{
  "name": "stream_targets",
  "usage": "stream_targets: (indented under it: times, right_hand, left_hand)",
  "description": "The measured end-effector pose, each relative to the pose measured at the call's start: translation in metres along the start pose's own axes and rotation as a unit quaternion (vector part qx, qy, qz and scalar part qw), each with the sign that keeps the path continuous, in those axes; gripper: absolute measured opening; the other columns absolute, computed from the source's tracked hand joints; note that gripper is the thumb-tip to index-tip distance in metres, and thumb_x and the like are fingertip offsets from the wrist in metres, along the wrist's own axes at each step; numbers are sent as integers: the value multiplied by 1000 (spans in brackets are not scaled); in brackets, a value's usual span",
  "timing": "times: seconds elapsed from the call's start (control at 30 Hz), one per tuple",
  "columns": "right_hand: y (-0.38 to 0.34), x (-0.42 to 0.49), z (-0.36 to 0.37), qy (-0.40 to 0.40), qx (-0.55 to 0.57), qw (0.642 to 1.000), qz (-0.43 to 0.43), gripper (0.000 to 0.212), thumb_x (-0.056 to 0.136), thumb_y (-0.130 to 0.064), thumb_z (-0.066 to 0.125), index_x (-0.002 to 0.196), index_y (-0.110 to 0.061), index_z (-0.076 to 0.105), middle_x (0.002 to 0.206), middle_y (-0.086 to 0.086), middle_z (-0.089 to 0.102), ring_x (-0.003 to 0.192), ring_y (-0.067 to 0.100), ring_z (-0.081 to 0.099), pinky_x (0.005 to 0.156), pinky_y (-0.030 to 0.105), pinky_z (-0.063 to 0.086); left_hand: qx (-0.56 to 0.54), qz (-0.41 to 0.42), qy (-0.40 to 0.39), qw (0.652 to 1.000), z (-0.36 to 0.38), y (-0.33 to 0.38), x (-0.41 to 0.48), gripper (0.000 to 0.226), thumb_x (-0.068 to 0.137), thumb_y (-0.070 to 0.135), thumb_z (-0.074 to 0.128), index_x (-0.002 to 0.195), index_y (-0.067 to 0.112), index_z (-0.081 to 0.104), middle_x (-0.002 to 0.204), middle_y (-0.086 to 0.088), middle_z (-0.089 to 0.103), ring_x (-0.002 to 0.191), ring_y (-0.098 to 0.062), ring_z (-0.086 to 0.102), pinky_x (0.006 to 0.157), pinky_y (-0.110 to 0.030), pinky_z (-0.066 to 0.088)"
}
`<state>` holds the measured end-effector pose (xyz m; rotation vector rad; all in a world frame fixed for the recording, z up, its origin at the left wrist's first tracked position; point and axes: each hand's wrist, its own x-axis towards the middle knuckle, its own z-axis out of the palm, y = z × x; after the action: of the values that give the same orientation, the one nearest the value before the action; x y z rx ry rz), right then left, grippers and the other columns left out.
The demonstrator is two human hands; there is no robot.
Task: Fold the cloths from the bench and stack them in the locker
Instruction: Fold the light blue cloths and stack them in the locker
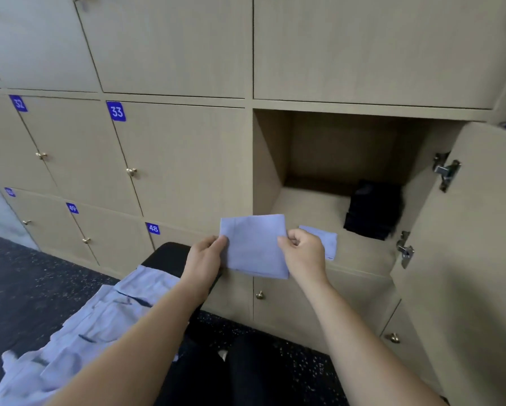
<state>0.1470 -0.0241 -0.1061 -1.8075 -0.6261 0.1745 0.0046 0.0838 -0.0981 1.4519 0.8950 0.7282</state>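
Observation:
I hold a folded light blue cloth (pixel 254 247) in the air just in front of the open locker (pixel 310 209). My left hand (pixel 206 259) pinches its left edge and my right hand (pixel 303 253) pinches its right edge. Another folded light blue cloth (pixel 326 240) lies on the locker floor near the front, partly hidden behind my right hand. Several unfolded light blue cloths (pixel 99 320) lie in a heap on the black bench (pixel 163 253) at the lower left.
A folded black stack (pixel 374 209) sits at the right of the locker floor. The locker door (pixel 474 230) stands open on the right, hinges showing. Closed numbered lockers (pixel 175 159) fill the wall to the left. The floor is dark and speckled.

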Motion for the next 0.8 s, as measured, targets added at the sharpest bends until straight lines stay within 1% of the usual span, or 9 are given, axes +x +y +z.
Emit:
stream_targets:
  times: [0.1, 0.2, 0.27, 0.37, 0.47, 0.53, 0.63, 0.73, 0.8]
  right_hand:
    - [18, 7, -18, 19, -21, 1000, 12, 23, 86, -14, 61, 81, 9, 60, 75, 18, 64, 71, 34, 56, 65, 39, 45]
    - [36, 12, -33, 43, -29, 998, 31, 22, 86, -15, 64, 87, 7, 65, 88, 19, 69, 87, 33, 63, 78, 42, 50]
    - [46, 17, -41, 50, -29, 997, 55, 18, 84, -16, 66, 82, 2, 66, 81, 13, 70, 82, 30, 65, 74, 40, 51]
    - [63, 24, -51, 52, -19, 995, 81, 16, 81, -17, 69, 74, -4, 64, 73, 7, 68, 75, 29, 64, 68, 39, 50]
    - [84, 28, -58, 30, -18, 994, 103, 21, 82, -18, 67, 75, 2, 64, 73, 13, 67, 72, 33, 62, 70, 46, 52]
    - [100, 33, -60, 2, -28, 992, 120, 27, 78, -22, 62, 76, 6, 61, 67, 18, 61, 60, 29, 51, 68, 51, 52]
    - [118, 43, -64, -12, -57, 989, 134, 17, 81, -12, 61, 77, 4, 63, 70, 16, 65, 62, 26, 54, 68, 48, 53]
    - [128, 56, -72, 8, -83, 987, 140, 9, 86, -11, 63, 78, -11, 68, 78, 5, 71, 77, 27, 66, 70, 38, 52]
    - [132, 72, -77, 20, -100, 985, 139, 8, 86, -13, 65, 79, -16, 68, 79, 1, 70, 80, 24, 67, 72, 35, 51]
  left_hand:
    - [-17, -28, -49, 998, 19, -10, 8, 28, 88, 25, 61, 92, -2, 67, 80, -11, 67, 75, -23, 57, 71, -36, 46]
    - [27, -13, -53, 998, 42, -20, 16, 20, 95, 18, 59, 92, 1, 70, 79, -7, 68, 70, -17, 59, 63, -24, 48]
    - [67, -4, -52, 996, 57, -26, 23, 22, 95, 17, 58, 86, 0, 68, 73, -6, 63, 66, -17, 54, 61, -23, 45]
    - [103, -16, -61, 993, 78, -36, 34, 24, 94, 20, 59, 82, 0, 66, 71, -7, 62, 68, -20, 51, 67, -33, 43]
    - [101, -43, -71, 991, 96, -49, 43, 24, 93, 19, 62, 72, 7, 65, 65, -3, 60, 65, -19, 50, 66, -33, 43]
    - [88, -66, -86, 990, 105, -56, 47, 26, 92, 16, 63, 68, 7, 61, 65, -6, 57, 66, -20, 48, 65, -32, 42]
    - [64, -104, -136, 983, 116, -68, 57, 17, 89, 13, 66, 82, -3, 67, 78, -14, 67, 74, -23, 56, 72, -36, 48]
    - [65, -110, -181, 975, 132, -72, 72, 22, 71, 23, 68, 88, 12, 76, 93, -15, 75, 83, -28, 64, 84, -45, 49]
    - [72, -97, -194, 973, 146, -70, 88, 14, 77, 19, 69, 88, 15, 77, 93, -15, 75, 85, -29, 66, 84, -47, 50]
